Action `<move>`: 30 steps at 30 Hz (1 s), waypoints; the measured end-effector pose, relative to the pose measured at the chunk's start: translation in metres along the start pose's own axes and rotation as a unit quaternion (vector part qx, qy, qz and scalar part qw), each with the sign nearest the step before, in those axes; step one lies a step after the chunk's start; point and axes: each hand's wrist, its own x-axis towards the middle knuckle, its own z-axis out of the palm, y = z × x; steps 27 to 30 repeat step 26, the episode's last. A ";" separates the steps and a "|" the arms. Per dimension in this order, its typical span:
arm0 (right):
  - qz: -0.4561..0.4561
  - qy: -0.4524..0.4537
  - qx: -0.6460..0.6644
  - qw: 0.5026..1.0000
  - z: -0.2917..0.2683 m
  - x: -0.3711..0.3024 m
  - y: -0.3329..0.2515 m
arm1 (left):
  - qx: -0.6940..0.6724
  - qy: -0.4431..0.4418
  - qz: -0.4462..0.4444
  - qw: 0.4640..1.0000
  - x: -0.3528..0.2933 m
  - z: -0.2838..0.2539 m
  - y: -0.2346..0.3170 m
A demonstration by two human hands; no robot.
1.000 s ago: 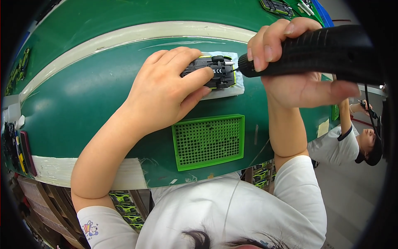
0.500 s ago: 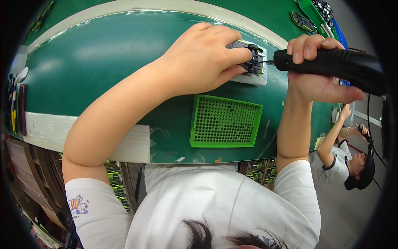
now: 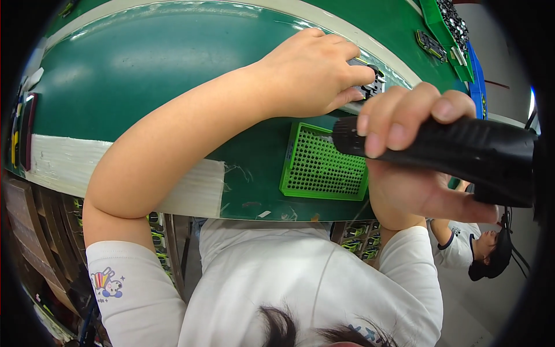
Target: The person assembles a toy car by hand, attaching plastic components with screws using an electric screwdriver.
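My left hand (image 3: 315, 75) is closed over a small black chassis-like assembly (image 3: 373, 85), thumb and fingers pinching its left side; it resembles the underside of a toy car, and much of it is covered by the hand. My right hand (image 3: 399, 182) wraps round a thick black electric screwdriver (image 3: 462, 150), held sideways with its nose to the left. No bit can be made out at the nose. The tool hangs above the right part of a green perforated tray (image 3: 315, 165), apart from the assembly.
Pale tape (image 3: 69, 159) runs along the green table's near edge. A dark red-edged slab (image 3: 29, 130) lies far left. At the upper right, a green bin (image 3: 442, 26) holds small parts, and another black assembly (image 3: 430, 45) lies beside it. A co-worker (image 3: 480, 248) is at right.
The right hand has drawn the screwdriver off the assembly, toward me and over the tray. My left hand stays closed on the assembly. The whole view has shifted slightly.
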 end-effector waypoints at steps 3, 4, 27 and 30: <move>0.013 0.008 -0.018 1.000 -0.001 0.001 0.005 | 0.004 -0.012 -0.005 1.000 0.001 0.003 -0.002; 0.026 0.012 -0.020 0.999 -0.001 0.002 0.006 | 0.004 -0.011 -0.007 1.000 0.001 0.002 -0.003; 0.005 -0.041 -0.040 0.998 -0.003 -0.011 0.025 | -0.007 -0.117 -0.042 0.992 0.001 -0.008 0.002; 0.005 -0.041 -0.040 0.998 -0.003 -0.011 0.025 | -0.007 -0.117 -0.042 0.992 0.001 -0.008 0.002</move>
